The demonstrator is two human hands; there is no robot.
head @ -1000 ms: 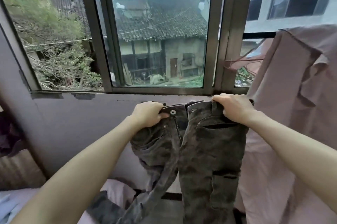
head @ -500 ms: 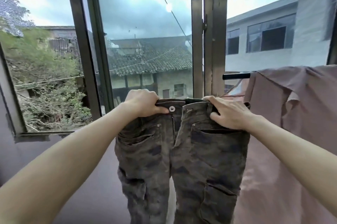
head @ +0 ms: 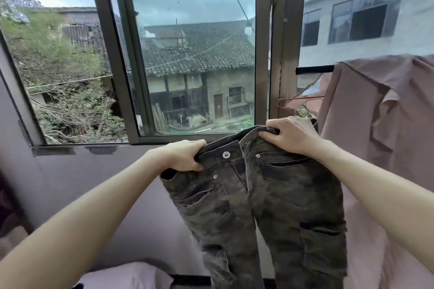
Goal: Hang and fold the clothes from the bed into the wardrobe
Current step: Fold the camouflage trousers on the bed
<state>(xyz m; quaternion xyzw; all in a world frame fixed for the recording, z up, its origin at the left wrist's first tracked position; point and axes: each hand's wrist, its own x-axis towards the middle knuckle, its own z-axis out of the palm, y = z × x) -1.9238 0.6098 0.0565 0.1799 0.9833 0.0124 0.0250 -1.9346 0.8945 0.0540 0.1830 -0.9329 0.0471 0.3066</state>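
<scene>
No legible text, label, brand, number or sign is found on the trousers (head: 258, 194), the window frame (head: 263, 53) or elsewhere.

Open space lies left of the camouflage trousers (head: 263, 206), in front of the bare wall (head: 94, 183). To the right, a pink cloth (head: 385, 147) hanging from a dark rail (head: 314, 69) (just beside the trousers) blocks passage. The window frame (head: 263, 53) stands behind.

Camouflage trousers (head: 270, 206) of coarse matt cloth with a shiny metal button (head: 226, 154); window frame (head: 261, 53) perhaps dull metal.
</scene>
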